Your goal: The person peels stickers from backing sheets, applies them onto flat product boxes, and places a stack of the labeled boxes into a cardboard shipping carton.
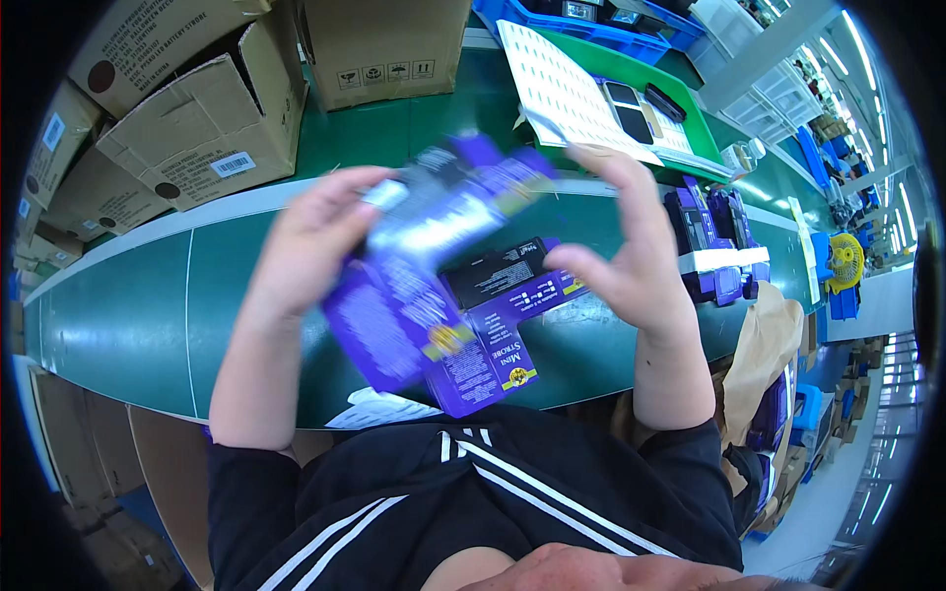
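Observation:
My left hand [320, 231] grips a purple printed carton [394, 310] by its left side and holds it tilted above the table. Motion blurs the carton's upper part, which has a shiny, silvery look. A small white patch [384, 194] shows at my left fingertips; I cannot tell if it is a label. Just right of the carton, my right hand [631, 246] is open, thumb and fingers spread apart, holding nothing. Beneath lies another purple card package [483, 360] with a black panel, partly covered by the held one.
Brown cardboard boxes [212, 133] stand at the back left of the green table [128, 305]. A green tray [705, 138] at the back right holds a white sheet and phone-like items. Banded purple packages [714, 241] stand right, near a yellow fan [845, 261].

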### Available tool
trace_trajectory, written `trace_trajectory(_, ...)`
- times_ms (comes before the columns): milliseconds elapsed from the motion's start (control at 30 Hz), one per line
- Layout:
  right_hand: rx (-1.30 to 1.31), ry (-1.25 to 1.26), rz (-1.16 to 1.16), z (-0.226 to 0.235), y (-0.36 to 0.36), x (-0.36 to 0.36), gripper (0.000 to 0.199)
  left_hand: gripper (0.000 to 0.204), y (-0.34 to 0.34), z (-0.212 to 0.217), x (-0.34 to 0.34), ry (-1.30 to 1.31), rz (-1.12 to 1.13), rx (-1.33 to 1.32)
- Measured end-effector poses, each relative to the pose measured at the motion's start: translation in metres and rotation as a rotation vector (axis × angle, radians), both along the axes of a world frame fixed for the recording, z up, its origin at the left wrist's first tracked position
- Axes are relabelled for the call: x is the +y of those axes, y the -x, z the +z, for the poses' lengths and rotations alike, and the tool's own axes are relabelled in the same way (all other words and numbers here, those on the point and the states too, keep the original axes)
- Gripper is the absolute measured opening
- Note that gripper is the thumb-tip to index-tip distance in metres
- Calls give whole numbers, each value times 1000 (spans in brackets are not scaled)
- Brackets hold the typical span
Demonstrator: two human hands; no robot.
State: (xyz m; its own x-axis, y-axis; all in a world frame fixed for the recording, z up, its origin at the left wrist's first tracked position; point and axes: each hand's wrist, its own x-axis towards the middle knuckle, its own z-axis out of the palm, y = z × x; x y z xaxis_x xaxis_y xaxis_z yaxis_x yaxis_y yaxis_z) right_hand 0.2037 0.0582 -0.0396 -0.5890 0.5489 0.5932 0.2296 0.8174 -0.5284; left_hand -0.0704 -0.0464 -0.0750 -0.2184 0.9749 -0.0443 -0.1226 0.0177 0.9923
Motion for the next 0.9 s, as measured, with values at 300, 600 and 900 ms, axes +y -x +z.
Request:
trace_trajectory(300, -15, 656, -222, -64, 17, -24, 16, 31, 26, -48, -21, 64, 105, 1293)
trace_trajectory(600, -177, 454, -207, -81, 32, -21, 13, 25, -44, -61, -25, -679, -265, 1202)
trace_trajectory(900, -206, 408, -196, -84, 34, -19, 13, 20, -43, -62, -26, -676, -247, 1217)
